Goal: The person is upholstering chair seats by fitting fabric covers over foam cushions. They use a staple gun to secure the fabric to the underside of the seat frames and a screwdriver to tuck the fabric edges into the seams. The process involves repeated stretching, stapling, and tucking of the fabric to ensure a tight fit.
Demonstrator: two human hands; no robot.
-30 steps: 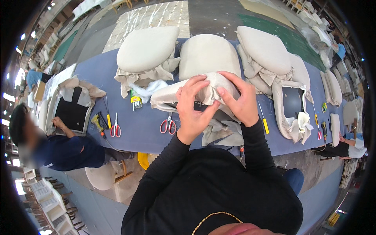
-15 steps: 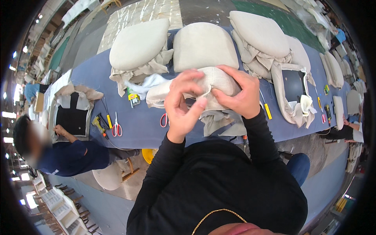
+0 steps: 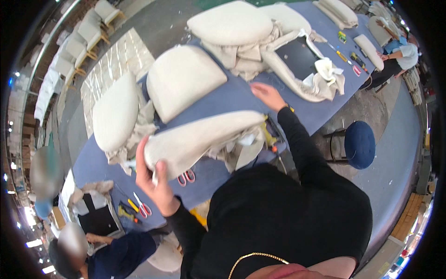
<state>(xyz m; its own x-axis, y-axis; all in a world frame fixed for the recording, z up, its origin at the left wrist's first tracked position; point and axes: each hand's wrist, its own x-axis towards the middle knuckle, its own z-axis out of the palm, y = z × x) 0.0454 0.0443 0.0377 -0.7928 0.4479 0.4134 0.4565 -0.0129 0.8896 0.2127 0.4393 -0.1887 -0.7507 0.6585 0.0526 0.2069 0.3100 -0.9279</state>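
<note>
A cream fabric seat cushion [image 3: 200, 137] stands on its edge in front of me, its long padded side up and loose cloth hanging at its lower right. Around its left end my left hand [image 3: 157, 183] is closed, thumb on the near side. My right hand [image 3: 269, 96] is off the cushion, above the blue table beyond its right end, fingers stretched out and holding nothing. A yellow-green staple gun [image 3: 270, 132] lies by the cushion's right end. Red-handled scissors [image 3: 186, 177] lie on the table below the cushion, partly hidden by it.
Cream cushions [image 3: 186, 81] stand along the far side of the blue table [image 3: 211, 104]. An open-backed cushion [image 3: 297, 60] lies to the right. At lower left a co-worker in navy [image 3: 123, 255] handles another cushion beside scissors [image 3: 145, 210]. A blue round stool [image 3: 360, 145] stands at right.
My right hand has let go of the cushion and moved away to the right. The cushion has turned, with its long side now spanning left to right. The view has swung round.
</note>
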